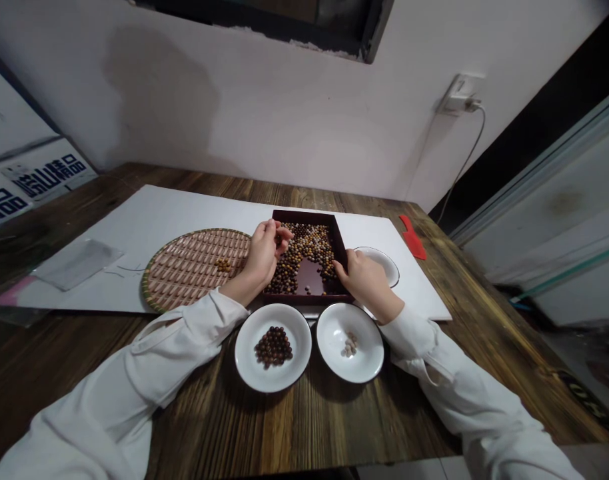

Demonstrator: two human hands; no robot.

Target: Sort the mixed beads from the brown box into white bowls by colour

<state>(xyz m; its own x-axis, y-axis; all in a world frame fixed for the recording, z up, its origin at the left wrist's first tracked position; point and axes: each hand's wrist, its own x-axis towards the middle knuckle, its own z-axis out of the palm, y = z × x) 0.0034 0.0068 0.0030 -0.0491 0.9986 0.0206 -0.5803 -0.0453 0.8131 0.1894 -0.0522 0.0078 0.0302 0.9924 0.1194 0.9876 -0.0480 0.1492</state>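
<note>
My left hand point(267, 252) is over the left side of a dark maroon box point(340, 237), its fingers curled around a few dark brown beads point(278, 239). Mixed beads point(309, 243) in brown, yellow and pale tones fill much of that box, with a bare patch near its front. At the right wall of the box, my right hand point(363, 275) grips the rim between thumb and fingers. One white bowl point(244, 357) in front holds dark brown beads point(273, 347). The white bowl point(329, 363) beside it holds several pale beads point(350, 344).
A round woven tray point(177, 267) with several yellow-brown beads point(223, 265) lies left of the box. Partly behind my right hand is another white bowl point(384, 261). A red scraper-like tool point(413, 240), a clear plastic bag point(77, 263) and a white board point(144, 207) lie on the wooden table point(194, 427).
</note>
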